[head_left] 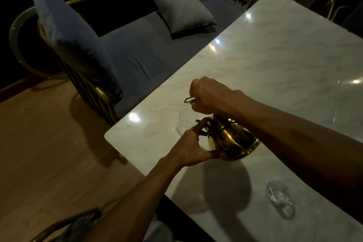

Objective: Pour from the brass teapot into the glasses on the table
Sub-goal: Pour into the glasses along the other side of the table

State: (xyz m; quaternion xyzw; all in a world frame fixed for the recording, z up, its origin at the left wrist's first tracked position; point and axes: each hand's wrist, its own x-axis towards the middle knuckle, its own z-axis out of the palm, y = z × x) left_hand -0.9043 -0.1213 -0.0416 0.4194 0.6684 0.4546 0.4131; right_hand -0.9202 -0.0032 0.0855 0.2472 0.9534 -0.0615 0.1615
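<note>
- Nearest the camera, bottom left: curved brass rail of a chair (64,224), pushed in at the table's near end.
- Far left: blue-grey cushion (72,31) propped against a brass-framed bench, a smaller grey pillow (183,12) lying flat farther along the seat, both well clear of the pouring.
- Left of centre: left hand (191,148) pressed to the near side of the brass teapot (229,140), thumb low under the belly, fingers up by the spout end; closed lightly on the pot, apparently to steady and steer the tilt.
- Centre, over the near left corner of the white marble table (284,55): teapot lifted and tipped to the left, spout toward a clear glass (184,122) just beyond the fingers. Any stream is not discernible, nor how full the glass stands.
- Above the pot: right hand (206,96) fisted around the thin wire handle (188,100), carrying the weight from overhead so the body can swing beneath.
- Near right: second clear glass (282,192), partly hidden by the right forearm, well apart from the pot and seemingly next in line.
- Judged from the tilt: pour into the first glass in progress or about to start.
</note>
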